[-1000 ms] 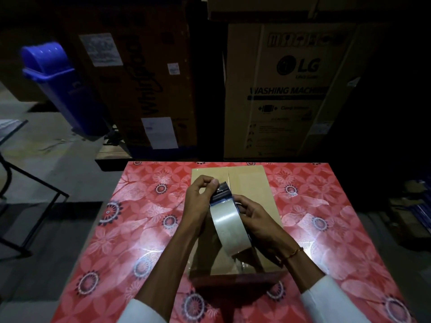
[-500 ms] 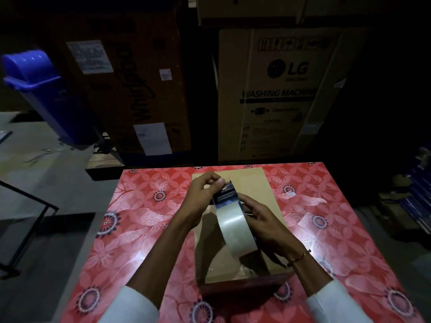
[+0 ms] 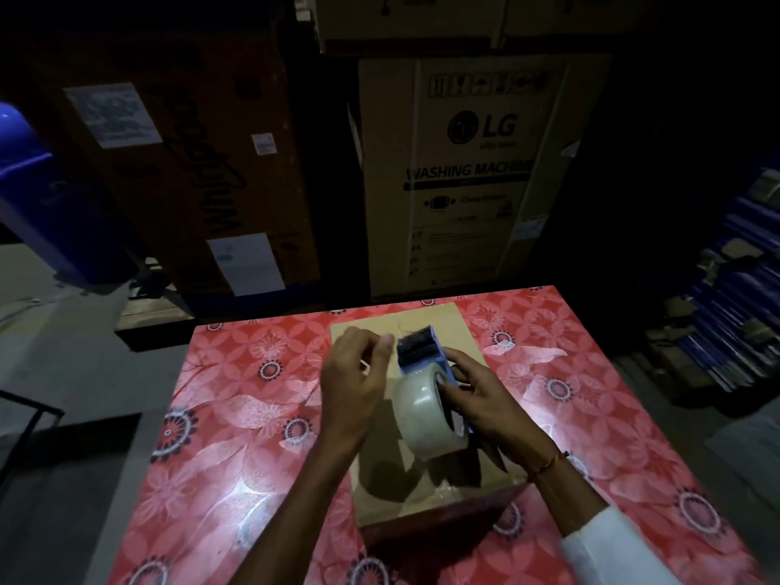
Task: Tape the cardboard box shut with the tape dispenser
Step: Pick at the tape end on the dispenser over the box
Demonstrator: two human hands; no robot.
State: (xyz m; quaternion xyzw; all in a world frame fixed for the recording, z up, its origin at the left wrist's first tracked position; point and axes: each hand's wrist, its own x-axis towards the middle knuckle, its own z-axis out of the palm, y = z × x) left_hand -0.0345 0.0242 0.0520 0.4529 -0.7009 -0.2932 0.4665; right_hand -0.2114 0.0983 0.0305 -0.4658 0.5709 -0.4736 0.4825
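A flat brown cardboard box lies closed on the red flowered table, its centre seam running away from me. Above it my right hand grips a blue tape dispenser carrying a roll of clear tape. The dispenser's toothed front end points at the box's far edge. My left hand is just left of that front end, with fingers pinched together near the blade. Whether a tape end lies between those fingers is too blurred to tell.
Tall cartons stand behind the table: a washing machine box and a darker carton. A blue bin is at the left, stacked blue items at the right. A dark metal frame sits left of the table.
The dispenser has lifted and tipped so its toothed end shows. My left hand has come off the front end and sits slightly left of it. The view shifted a little left.
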